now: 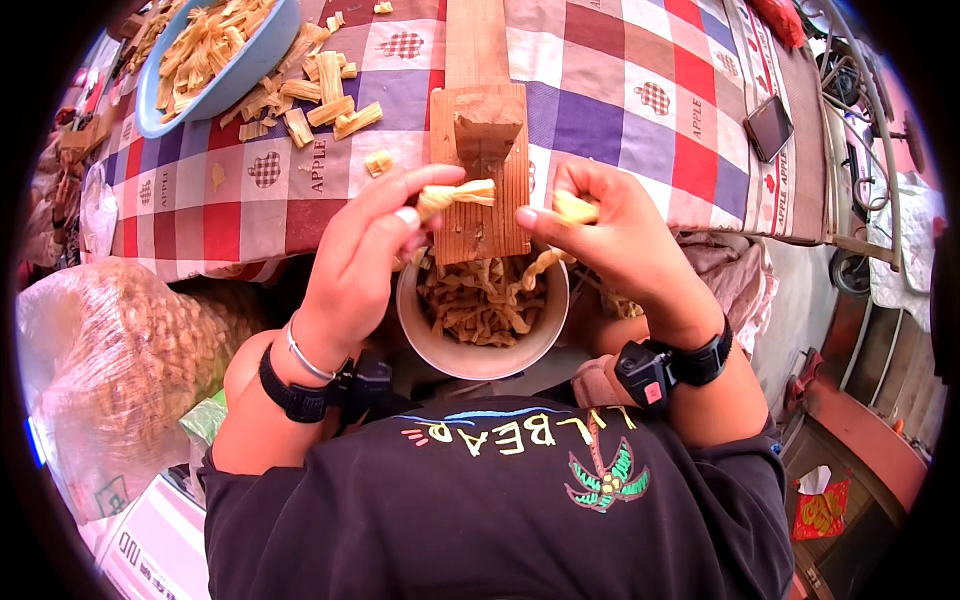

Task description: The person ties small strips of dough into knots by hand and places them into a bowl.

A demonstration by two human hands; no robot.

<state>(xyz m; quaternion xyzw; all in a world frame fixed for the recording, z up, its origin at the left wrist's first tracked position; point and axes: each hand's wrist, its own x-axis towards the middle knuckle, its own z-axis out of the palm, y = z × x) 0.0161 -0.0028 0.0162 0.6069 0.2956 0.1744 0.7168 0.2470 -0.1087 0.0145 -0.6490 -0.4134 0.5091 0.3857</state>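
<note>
My left hand [365,235] pinches a twisted, pale yellow strip [455,198] between thumb and fingers, its free end pointing right. Its exact kind is unclear. Another pale yellow piece [576,208] is gripped in my right hand [625,220], mostly hidden by the curled fingers. Between the hands lies a wooden board [480,235] with a raised, notched block [487,135] on it; the left strip is over its surface. Below its near end stands a light-coloured round basin [485,362], holding many knotted or twisted yellowish-brown strips [480,305].
A blue basin [215,100] of flat yellow strips stands far left, with loose strips [325,85] beside it on the checked tablecloth [590,110]. A phone [769,128] lies at right. A large clear plastic bag [130,350] of tan pieces sits left, above a white box [160,545].
</note>
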